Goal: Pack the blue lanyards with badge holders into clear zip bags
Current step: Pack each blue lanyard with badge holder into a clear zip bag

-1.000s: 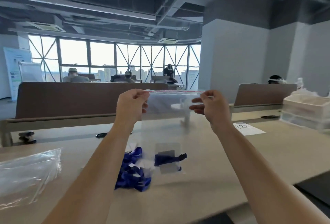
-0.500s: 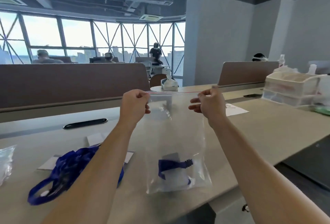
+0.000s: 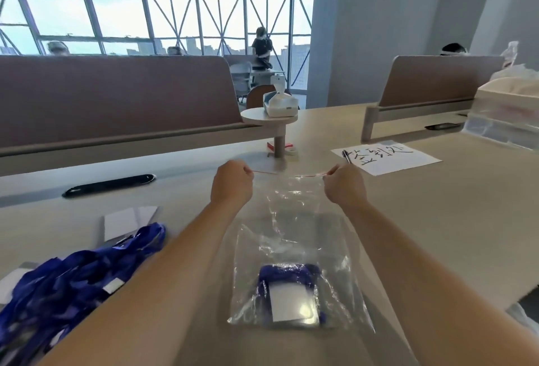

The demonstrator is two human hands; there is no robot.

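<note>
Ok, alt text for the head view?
Left hand and right hand pinch the top corners of a clear zip bag over a beige desk, one blue lanyard with badge holder inside. More blue lanyards lie piled at left; a handwritten sheet at right.

the beige table (image 3: 437, 220) is being bordered at its far side by two brown divider panels, one on the left (image 3: 116, 97) and one on the right (image 3: 431, 79). between them a white box (image 3: 280, 106) is being carried by a small round stand (image 3: 269, 120). a handwritten sheet of paper (image 3: 390, 158) is being overlapped at its left edge by a pen (image 3: 346, 156). a long black slot (image 3: 109, 185) is being shown in the tabletop on the left. clear plastic bins (image 3: 501, 123) are being kept at the far right. a standing person (image 3: 262, 44) is being framed by tall windows (image 3: 116, 12).
</note>
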